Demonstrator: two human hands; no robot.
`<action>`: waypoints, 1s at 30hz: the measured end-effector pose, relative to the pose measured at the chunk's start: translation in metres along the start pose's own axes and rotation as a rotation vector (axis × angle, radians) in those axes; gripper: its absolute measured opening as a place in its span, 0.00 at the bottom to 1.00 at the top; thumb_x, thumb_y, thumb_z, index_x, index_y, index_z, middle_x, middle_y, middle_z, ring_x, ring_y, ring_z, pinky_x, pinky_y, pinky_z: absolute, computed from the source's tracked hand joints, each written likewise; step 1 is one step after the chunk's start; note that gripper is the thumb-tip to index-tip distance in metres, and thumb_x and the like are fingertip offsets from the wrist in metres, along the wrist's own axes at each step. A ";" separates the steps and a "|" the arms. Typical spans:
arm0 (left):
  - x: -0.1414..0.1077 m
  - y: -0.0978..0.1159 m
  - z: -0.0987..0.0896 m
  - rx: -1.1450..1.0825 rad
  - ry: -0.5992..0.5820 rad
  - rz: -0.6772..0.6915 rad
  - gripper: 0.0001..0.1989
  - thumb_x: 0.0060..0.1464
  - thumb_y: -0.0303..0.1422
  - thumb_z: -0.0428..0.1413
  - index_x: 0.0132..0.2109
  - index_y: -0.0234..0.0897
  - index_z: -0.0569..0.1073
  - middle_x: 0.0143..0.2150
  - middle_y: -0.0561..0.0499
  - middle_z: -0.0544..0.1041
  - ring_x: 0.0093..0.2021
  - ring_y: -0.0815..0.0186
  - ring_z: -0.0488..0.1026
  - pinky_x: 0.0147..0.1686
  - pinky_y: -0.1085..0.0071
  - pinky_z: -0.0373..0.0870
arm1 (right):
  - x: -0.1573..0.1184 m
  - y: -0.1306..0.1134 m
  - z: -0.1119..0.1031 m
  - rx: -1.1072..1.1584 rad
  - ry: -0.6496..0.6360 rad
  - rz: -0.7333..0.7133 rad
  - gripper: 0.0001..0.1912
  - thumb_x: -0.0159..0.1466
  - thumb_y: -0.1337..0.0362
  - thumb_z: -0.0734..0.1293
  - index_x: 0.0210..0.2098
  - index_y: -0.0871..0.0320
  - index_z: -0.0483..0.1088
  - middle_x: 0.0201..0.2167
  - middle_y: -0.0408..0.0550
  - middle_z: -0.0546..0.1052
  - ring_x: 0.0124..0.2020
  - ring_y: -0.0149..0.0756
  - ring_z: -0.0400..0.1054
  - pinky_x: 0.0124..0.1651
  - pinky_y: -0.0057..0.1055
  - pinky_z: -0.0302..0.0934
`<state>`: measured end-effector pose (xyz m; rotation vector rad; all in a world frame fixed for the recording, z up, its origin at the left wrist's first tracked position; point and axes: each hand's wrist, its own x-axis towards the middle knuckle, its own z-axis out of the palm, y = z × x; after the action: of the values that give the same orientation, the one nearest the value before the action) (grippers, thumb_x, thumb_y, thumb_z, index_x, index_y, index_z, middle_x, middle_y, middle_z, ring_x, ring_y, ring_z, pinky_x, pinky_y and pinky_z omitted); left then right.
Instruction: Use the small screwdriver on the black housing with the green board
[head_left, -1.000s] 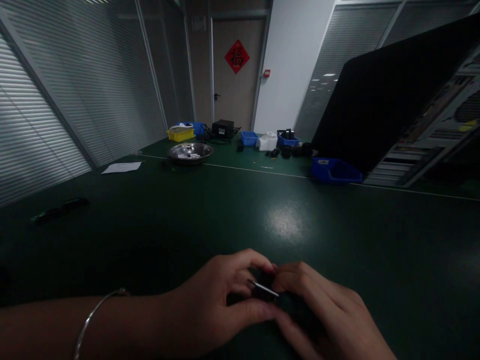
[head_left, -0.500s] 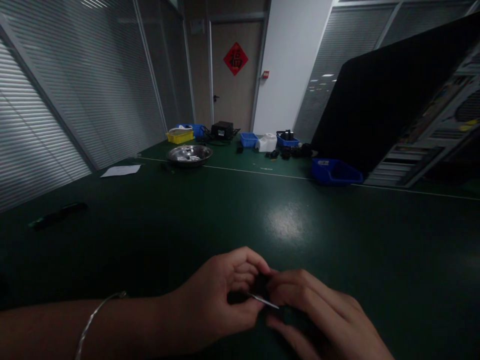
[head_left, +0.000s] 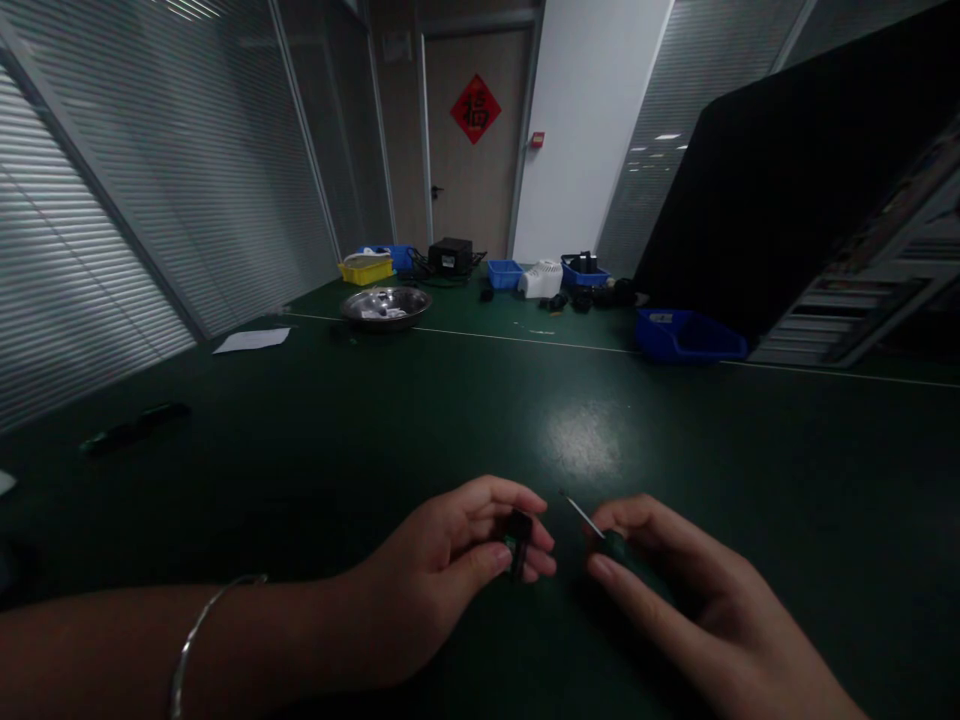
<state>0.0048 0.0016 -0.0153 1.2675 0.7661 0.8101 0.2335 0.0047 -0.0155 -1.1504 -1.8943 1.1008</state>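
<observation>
The left hand (head_left: 476, 550) grasps a small dark part (head_left: 519, 545) between thumb and fingers, at the view's six o'clock over the green bench (head_left: 420, 430). At three o'clock from that part, and apart from it, the right hand (head_left: 682, 600) grips a green-handled screwdriver (head_left: 613, 546), its tip pointing to about ten o'clock. A steel bowl (head_left: 386, 322) sits at the part's eleven o'clock, a blue bin (head_left: 664, 345) at its one o'clock

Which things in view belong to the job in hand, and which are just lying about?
Apparently in use:
small dark part, left hand
green-handled tool with thin metal shaft, right hand

Lying about:
round shiny metal bowl
white paper sheet
nearest blue plastic bin
yellow plastic tray
</observation>
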 end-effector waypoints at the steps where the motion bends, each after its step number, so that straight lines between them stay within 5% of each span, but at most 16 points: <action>1: 0.000 0.000 0.000 -0.004 -0.003 0.016 0.14 0.61 0.20 0.49 0.53 0.31 0.67 0.46 0.44 0.74 0.46 0.62 0.73 0.52 0.58 0.67 | 0.000 0.000 0.001 -0.007 -0.011 -0.013 0.05 0.66 0.62 0.67 0.41 0.49 0.72 0.39 0.41 0.80 0.39 0.33 0.77 0.41 0.21 0.71; 17: 0.003 0.001 0.001 -0.047 -0.057 0.077 0.08 0.61 0.24 0.48 0.48 0.34 0.65 0.42 0.45 0.74 0.37 0.64 0.70 0.42 0.62 0.65 | -0.001 -0.003 -0.001 -0.059 -0.063 -0.055 0.06 0.66 0.66 0.65 0.41 0.50 0.72 0.36 0.40 0.79 0.38 0.33 0.77 0.39 0.22 0.71; 30: 0.005 -0.005 -0.004 -0.017 -0.024 0.131 0.09 0.64 0.29 0.48 0.41 0.36 0.73 0.36 0.50 0.76 0.36 0.65 0.68 0.39 0.67 0.64 | -0.001 -0.005 0.000 -0.051 -0.087 0.019 0.03 0.66 0.64 0.64 0.40 0.54 0.69 0.36 0.44 0.78 0.38 0.37 0.74 0.39 0.29 0.69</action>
<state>0.0041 0.0072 -0.0210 1.3198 0.6604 0.9035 0.2322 0.0028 -0.0109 -1.1684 -1.9929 1.1356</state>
